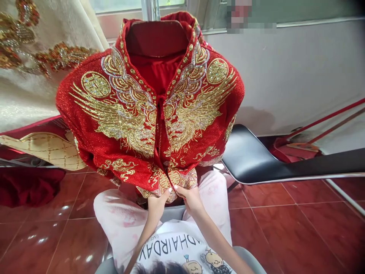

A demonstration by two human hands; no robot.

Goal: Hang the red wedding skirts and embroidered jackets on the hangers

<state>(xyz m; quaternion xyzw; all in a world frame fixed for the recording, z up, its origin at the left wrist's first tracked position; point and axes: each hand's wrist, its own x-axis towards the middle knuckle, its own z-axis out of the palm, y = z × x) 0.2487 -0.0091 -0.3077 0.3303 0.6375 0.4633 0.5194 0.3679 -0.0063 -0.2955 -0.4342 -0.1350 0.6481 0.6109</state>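
A red jacket (137,140) with gold and silver embroidery hangs upright on a stand in front of me, its front edges side by side. My left hand (158,199) is closed on the lower corner of the left front panel, thumb on top. Gripping the matching corner of the right panel is my right hand (189,194), its thumb also on the outside. The two thumbs nearly meet at the front opening. My other fingers are hidden under the hem. A thin tie hangs at the chest between the panels.
To the right stands a black chair (248,152), close to the jacket's sleeve. Cream cloth with beaded trim (76,23) hangs at the left. A dark red cloth (31,186) lies low on the left. Red tiles (273,228) cover the floor.
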